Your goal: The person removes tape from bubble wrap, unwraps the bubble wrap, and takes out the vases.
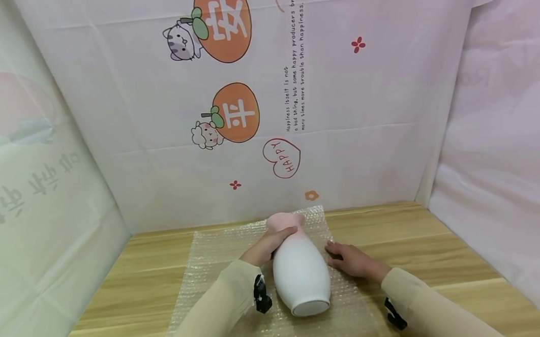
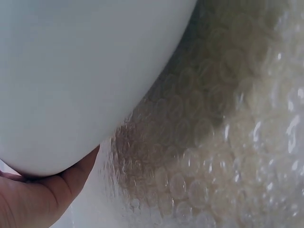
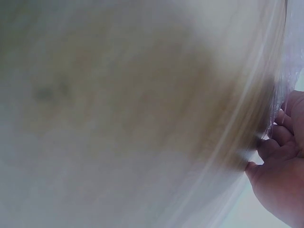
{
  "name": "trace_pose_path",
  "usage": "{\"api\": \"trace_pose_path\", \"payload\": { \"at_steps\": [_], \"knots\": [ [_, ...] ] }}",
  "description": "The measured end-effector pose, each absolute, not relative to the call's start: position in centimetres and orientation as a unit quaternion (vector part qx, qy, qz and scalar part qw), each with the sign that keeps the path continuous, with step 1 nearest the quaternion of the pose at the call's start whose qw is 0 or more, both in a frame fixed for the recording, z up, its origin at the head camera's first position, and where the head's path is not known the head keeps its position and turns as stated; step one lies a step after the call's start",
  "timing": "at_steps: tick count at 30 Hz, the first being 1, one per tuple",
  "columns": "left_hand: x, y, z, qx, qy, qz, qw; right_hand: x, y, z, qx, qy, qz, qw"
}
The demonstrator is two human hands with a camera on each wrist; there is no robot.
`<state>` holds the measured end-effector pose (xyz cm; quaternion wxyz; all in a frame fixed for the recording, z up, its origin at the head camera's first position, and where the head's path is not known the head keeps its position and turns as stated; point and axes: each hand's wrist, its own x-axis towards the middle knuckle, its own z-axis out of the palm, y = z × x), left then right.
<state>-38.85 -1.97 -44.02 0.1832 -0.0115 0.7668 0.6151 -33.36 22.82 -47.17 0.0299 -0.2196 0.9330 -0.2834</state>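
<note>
A vase, white in the body and pale pink toward the neck, lies on its side with its base toward me. My left hand holds it around the neck, thumb on top; the left wrist view shows fingers curled against the smooth white vase. Beneath it spreads a sheet of clear bubble wrap. At the sheet's right edge, my right hand has its fingertips on the wrap. Up close, the right wrist view has curled fingers with the film's edge at their tips.
The wood-grain table extends beyond the wrap on both sides. A printed white cloth hangs upright along the back edge, and white cloth walls stand to the left and right.
</note>
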Motion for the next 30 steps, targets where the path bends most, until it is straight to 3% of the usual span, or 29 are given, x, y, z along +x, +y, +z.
{"api": "trace_pose_path", "payload": {
  "at_steps": [11, 30],
  "knots": [
    [-38.3, -2.6, -43.8, 0.01, 0.735, 0.653, 0.184, -33.3, 22.9, -47.2, -0.217, 0.934, -0.282, 0.03],
    [-36.3, -2.7, -43.5, -0.027, 0.748, 0.658, 0.077, -33.1, 22.9, -46.9, -0.214, 0.934, -0.284, 0.035]
  ]
}}
